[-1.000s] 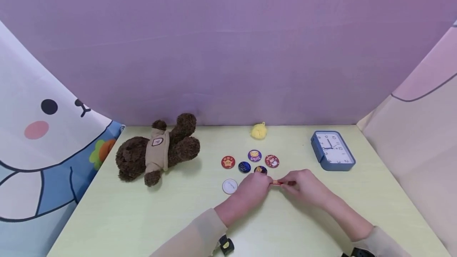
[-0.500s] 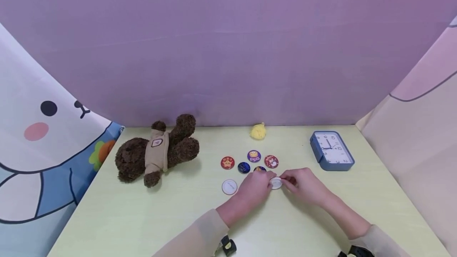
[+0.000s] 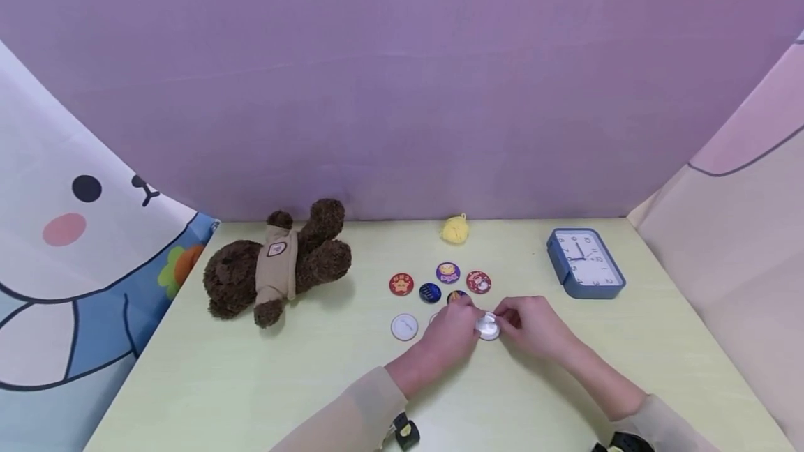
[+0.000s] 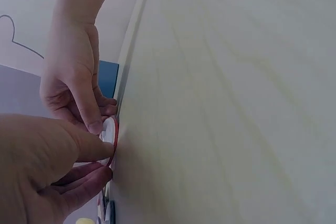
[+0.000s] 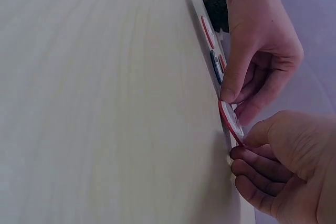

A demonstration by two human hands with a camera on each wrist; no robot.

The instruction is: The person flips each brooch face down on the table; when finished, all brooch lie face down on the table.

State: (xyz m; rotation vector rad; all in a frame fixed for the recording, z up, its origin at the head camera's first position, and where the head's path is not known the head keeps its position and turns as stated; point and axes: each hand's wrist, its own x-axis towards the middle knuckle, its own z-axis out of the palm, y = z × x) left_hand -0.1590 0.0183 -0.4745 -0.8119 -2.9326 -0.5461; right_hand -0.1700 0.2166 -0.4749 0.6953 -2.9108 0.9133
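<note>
Both hands pinch one round pin badge by its rim, its white back turned up and a red edge showing in the wrist views. My left hand has thumb and fingers on the left side of it. On the opposite rim are the thumb and fingertips of my right hand. Just beyond the left hand lies a dark badge, partly covered. A white-backed badge lies face down to the left, and another white rim peeks out beside the left hand.
Farther back lie a red star badge, a blue badge, a purple badge and a red badge. A brown teddy bear lies at left, a yellow pom-pom-like thing at back, a blue clock at right.
The held badge has turned from nearly edge-on, with red showing, to white back up. The left hand has shifted slightly, uncovering a white rim beside it.
</note>
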